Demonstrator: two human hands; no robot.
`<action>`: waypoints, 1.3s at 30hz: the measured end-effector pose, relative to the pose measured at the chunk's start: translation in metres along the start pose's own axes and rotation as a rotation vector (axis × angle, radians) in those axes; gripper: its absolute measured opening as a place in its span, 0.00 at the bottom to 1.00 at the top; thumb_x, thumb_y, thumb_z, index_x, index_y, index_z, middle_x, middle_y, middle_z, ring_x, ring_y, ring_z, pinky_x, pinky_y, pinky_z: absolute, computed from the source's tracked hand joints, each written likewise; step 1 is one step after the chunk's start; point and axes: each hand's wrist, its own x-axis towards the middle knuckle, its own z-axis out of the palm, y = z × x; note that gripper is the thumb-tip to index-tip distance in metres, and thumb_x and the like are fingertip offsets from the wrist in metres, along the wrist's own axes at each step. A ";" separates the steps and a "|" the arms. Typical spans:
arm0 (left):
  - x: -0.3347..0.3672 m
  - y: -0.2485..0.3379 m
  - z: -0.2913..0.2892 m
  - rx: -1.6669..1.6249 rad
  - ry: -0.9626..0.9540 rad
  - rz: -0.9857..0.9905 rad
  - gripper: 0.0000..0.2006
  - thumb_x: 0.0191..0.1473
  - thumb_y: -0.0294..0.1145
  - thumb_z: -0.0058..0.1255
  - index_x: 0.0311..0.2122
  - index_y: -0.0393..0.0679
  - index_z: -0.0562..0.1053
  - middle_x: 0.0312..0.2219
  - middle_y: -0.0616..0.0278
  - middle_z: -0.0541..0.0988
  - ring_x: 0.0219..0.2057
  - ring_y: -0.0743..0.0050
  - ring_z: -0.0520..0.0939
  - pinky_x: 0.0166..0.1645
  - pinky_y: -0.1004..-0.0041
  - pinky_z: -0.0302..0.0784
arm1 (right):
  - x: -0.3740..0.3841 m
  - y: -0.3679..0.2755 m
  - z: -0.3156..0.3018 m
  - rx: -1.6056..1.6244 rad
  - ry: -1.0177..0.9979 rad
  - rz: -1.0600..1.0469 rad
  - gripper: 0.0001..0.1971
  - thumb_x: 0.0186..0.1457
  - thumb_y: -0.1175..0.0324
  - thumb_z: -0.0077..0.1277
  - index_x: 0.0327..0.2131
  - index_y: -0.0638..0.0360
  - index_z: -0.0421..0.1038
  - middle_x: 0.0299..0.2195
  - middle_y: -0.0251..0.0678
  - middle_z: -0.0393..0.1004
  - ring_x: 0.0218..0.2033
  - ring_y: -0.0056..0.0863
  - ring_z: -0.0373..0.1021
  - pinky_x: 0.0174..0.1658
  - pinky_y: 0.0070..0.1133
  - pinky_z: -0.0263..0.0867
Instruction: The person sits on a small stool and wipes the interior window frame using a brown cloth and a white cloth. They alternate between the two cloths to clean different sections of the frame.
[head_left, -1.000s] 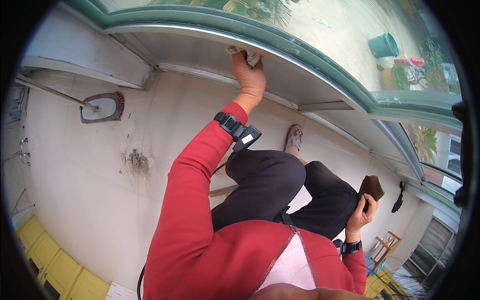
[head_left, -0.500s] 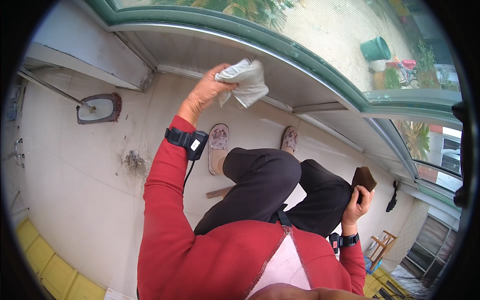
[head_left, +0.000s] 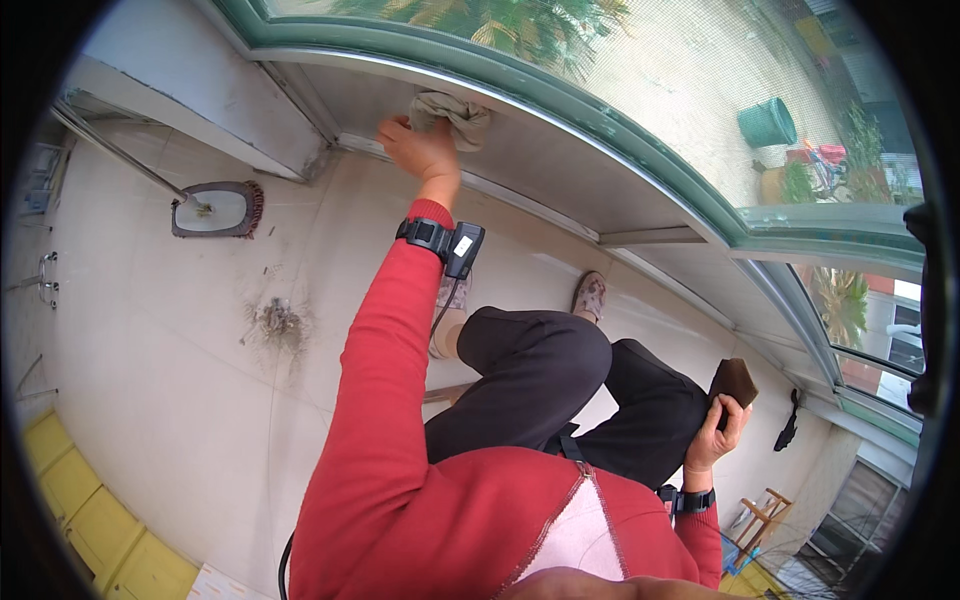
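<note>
Ahead of me my left hand (head_left: 422,155) is closed on a crumpled pale grey-green cloth (head_left: 465,120). The cloth lies against the grey panel (head_left: 540,165) below the window. Beside my right knee, my right hand (head_left: 716,436) grips a flat, angular dark brown piece (head_left: 735,380), perhaps a folded cloth or a sponge. Its fingers wrap over the lower part of that piece, so its full shape is hidden.
A flat mop (head_left: 212,210) rests on the floor at the left, and a pile of dirt (head_left: 278,322) lies nearer. The green window frame (head_left: 620,110) curves across the far side. Yellow cabinets (head_left: 110,530) stand lower left; a small wooden stool (head_left: 765,518) is at right.
My left hand has moved forward with the cloth, from held up in the air to against the panel. The cloth is now bunched. My right hand has hardly moved.
</note>
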 end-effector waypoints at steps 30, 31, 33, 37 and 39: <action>0.010 -0.015 -0.010 -0.404 -0.287 0.305 0.23 0.50 0.25 0.57 0.52 0.37 0.68 0.48 0.45 0.70 0.48 0.39 0.73 0.52 0.57 0.71 | -0.001 0.003 -0.001 -0.026 -0.053 0.037 0.09 0.56 0.84 0.51 0.38 0.60 0.72 0.40 0.37 0.68 0.43 0.32 0.68 0.49 0.25 0.66; 0.021 -0.022 -0.010 -0.410 -0.310 0.351 0.21 0.50 0.24 0.57 0.50 0.37 0.69 0.46 0.46 0.72 0.46 0.40 0.74 0.51 0.57 0.71 | -0.001 0.004 -0.001 -0.047 -0.049 0.035 0.08 0.57 0.84 0.51 0.38 0.60 0.72 0.40 0.37 0.68 0.43 0.32 0.68 0.49 0.25 0.66; 0.042 -0.037 -0.009 -0.424 -0.372 0.394 0.17 0.50 0.22 0.55 0.47 0.37 0.72 0.42 0.47 0.74 0.42 0.41 0.76 0.48 0.57 0.72 | -0.002 0.006 -0.002 -0.038 -0.064 0.060 0.08 0.57 0.83 0.51 0.38 0.60 0.72 0.40 0.37 0.68 0.42 0.31 0.68 0.48 0.25 0.66; 0.076 -0.065 -0.014 -0.275 -0.359 0.407 0.14 0.52 0.22 0.52 0.46 0.36 0.72 0.40 0.45 0.74 0.40 0.41 0.76 0.47 0.57 0.72 | -0.005 0.009 -0.005 -0.042 -0.070 0.109 0.07 0.58 0.83 0.51 0.38 0.60 0.72 0.40 0.36 0.68 0.42 0.30 0.67 0.48 0.24 0.66; 0.110 -0.079 -0.016 -0.208 -0.183 0.281 0.14 0.56 0.24 0.49 0.48 0.34 0.71 0.40 0.44 0.75 0.41 0.41 0.76 0.48 0.57 0.72 | -0.006 0.011 -0.005 -0.048 -0.059 0.112 0.07 0.58 0.83 0.51 0.38 0.60 0.72 0.39 0.36 0.68 0.42 0.30 0.67 0.47 0.24 0.66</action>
